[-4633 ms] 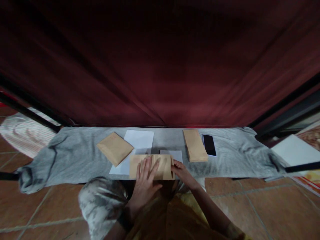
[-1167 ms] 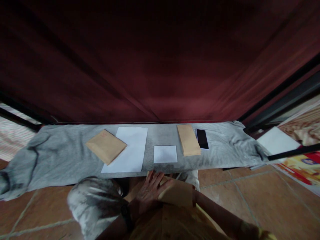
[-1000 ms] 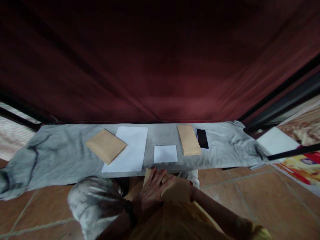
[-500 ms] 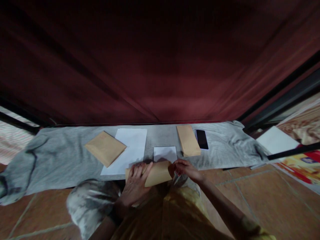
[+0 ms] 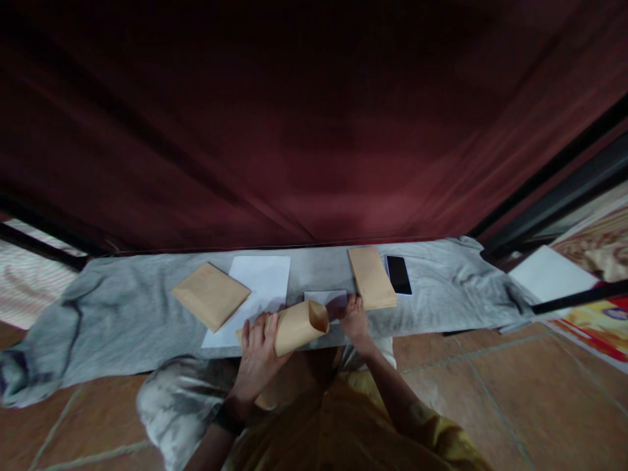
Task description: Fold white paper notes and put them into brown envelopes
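Note:
A brown paper envelope [image 5: 296, 329] is bowed into a tube shape, its open mouth facing right. My left hand [image 5: 258, 353] grips its left part, fingers over the top. A small folded-looking white paper [image 5: 321, 299] lies flat just beyond the envelope's mouth and is partly hidden by it. At that paper's right edge is my right hand [image 5: 355, 319], fingers drawn together on the edge; the fingertips are hard to make out. A stack of narrow brown envelopes [image 5: 371, 278] lies just beyond my right hand.
Another brown envelope [image 5: 212, 296] rests partly on large white sheets [image 5: 265, 275] at left. A phone [image 5: 399, 275] lies right of the stack. Grey cloth [image 5: 451, 288] covers the low surface, with a dark red curtain [image 5: 314, 163] behind. Black metal bars [image 5: 554, 183] stand right.
The envelope has tilted up, its mouth now gaping toward the right. My right hand has left the envelope's mouth and moved forward to the small white paper.

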`<control>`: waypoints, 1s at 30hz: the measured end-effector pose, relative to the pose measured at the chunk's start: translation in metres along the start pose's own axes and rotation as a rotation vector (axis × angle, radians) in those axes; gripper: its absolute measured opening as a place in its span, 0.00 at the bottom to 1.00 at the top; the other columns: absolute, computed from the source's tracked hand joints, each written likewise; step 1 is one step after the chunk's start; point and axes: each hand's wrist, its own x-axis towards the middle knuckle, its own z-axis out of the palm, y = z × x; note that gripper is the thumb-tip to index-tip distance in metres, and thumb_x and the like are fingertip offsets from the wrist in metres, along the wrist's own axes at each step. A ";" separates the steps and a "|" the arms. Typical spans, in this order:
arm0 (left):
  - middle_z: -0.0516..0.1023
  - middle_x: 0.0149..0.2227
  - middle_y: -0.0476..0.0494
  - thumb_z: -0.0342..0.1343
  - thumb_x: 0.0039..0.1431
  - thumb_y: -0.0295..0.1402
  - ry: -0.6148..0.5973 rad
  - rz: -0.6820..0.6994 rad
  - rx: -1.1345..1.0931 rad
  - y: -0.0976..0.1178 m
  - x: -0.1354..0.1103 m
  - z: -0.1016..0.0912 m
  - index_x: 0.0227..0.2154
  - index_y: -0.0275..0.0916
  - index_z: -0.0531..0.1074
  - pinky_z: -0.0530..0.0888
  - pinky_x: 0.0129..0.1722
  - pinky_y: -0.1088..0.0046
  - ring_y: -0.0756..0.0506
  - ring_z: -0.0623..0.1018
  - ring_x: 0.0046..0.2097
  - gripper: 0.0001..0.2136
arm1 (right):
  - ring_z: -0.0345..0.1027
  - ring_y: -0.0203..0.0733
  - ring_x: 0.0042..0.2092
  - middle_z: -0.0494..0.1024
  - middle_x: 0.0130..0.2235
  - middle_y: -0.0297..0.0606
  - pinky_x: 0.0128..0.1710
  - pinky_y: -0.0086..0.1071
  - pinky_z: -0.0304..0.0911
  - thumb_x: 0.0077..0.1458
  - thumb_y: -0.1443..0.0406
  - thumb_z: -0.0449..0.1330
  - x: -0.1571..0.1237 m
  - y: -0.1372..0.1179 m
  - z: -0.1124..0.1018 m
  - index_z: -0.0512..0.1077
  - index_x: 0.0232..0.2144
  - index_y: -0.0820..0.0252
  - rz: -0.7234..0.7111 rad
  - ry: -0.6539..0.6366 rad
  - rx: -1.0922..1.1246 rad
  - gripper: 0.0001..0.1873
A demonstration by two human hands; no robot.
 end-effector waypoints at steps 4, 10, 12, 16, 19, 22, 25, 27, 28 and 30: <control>0.67 0.61 0.24 0.58 0.57 0.33 -0.056 0.064 0.087 -0.006 0.001 0.000 0.67 0.36 0.56 0.53 0.66 0.38 0.28 0.65 0.65 0.35 | 0.66 0.58 0.55 0.73 0.50 0.59 0.56 0.45 0.61 0.51 0.73 0.56 0.006 -0.001 -0.002 0.65 0.54 0.72 0.039 -0.011 0.025 0.26; 0.66 0.64 0.27 0.56 0.55 0.27 -0.165 0.094 0.133 -0.011 0.010 0.000 0.68 0.43 0.55 0.51 0.66 0.37 0.28 0.61 0.68 0.37 | 0.66 0.58 0.52 0.74 0.45 0.55 0.54 0.45 0.62 0.51 0.70 0.58 0.007 0.002 -0.005 0.69 0.45 0.67 0.021 -0.046 0.080 0.16; 0.65 0.65 0.28 0.56 0.55 0.27 -0.196 0.096 0.127 -0.013 0.013 0.000 0.68 0.44 0.55 0.50 0.66 0.38 0.29 0.61 0.68 0.37 | 0.66 0.57 0.51 0.74 0.44 0.54 0.54 0.44 0.62 0.53 0.69 0.57 0.007 0.005 -0.006 0.71 0.42 0.66 0.003 -0.059 0.131 0.12; 0.65 0.65 0.32 0.55 0.55 0.26 -0.231 0.094 0.117 -0.015 0.018 -0.003 0.69 0.45 0.53 0.49 0.66 0.39 0.30 0.60 0.68 0.37 | 0.69 0.50 0.47 0.75 0.42 0.46 0.49 0.40 0.65 0.59 0.66 0.53 0.005 0.012 -0.009 0.70 0.43 0.61 -0.026 -0.053 0.265 0.11; 0.64 0.65 0.29 0.56 0.55 0.29 -0.222 0.046 0.087 -0.015 0.020 -0.004 0.70 0.41 0.50 0.50 0.66 0.40 0.30 0.60 0.68 0.39 | 0.71 0.47 0.43 0.77 0.41 0.43 0.47 0.40 0.67 0.60 0.62 0.52 0.002 0.020 -0.017 0.70 0.46 0.58 -0.008 -0.046 0.452 0.14; 0.64 0.64 0.26 0.59 0.54 0.31 -0.208 -0.008 0.037 -0.015 0.017 -0.002 0.70 0.37 0.48 0.51 0.66 0.41 0.30 0.61 0.67 0.42 | 0.72 0.48 0.49 0.78 0.48 0.46 0.52 0.42 0.66 0.59 0.58 0.53 -0.003 0.029 -0.032 0.70 0.49 0.59 -0.009 -0.021 0.652 0.19; 0.64 0.63 0.26 0.60 0.54 0.33 -0.207 -0.039 0.000 -0.016 0.014 0.003 0.70 0.37 0.46 0.52 0.66 0.42 0.30 0.62 0.66 0.43 | 0.72 0.49 0.48 0.79 0.49 0.47 0.51 0.42 0.66 0.59 0.54 0.55 -0.010 0.038 -0.053 0.72 0.50 0.60 0.016 -0.022 0.784 0.22; 0.65 0.63 0.26 0.61 0.54 0.36 -0.207 -0.067 -0.020 -0.016 0.012 0.007 0.70 0.36 0.45 0.54 0.65 0.42 0.30 0.63 0.65 0.44 | 0.73 0.49 0.44 0.81 0.44 0.44 0.47 0.40 0.69 0.58 0.50 0.57 -0.014 0.042 -0.066 0.75 0.47 0.60 0.066 -0.029 0.844 0.23; 0.65 0.62 0.26 0.61 0.54 0.37 -0.205 -0.080 -0.028 -0.016 0.011 0.008 0.70 0.35 0.45 0.55 0.65 0.43 0.30 0.64 0.65 0.45 | 0.73 0.49 0.43 0.81 0.41 0.43 0.45 0.40 0.69 0.57 0.49 0.58 -0.016 0.044 -0.073 0.76 0.45 0.60 0.092 -0.028 0.865 0.24; 0.66 0.62 0.26 0.62 0.54 0.39 -0.193 -0.095 -0.039 -0.017 0.010 0.011 0.70 0.35 0.45 0.57 0.64 0.44 0.30 0.65 0.64 0.45 | 0.73 0.48 0.41 0.81 0.39 0.41 0.42 0.38 0.70 0.55 0.47 0.60 -0.019 0.045 -0.083 0.77 0.43 0.59 0.134 -0.011 0.899 0.25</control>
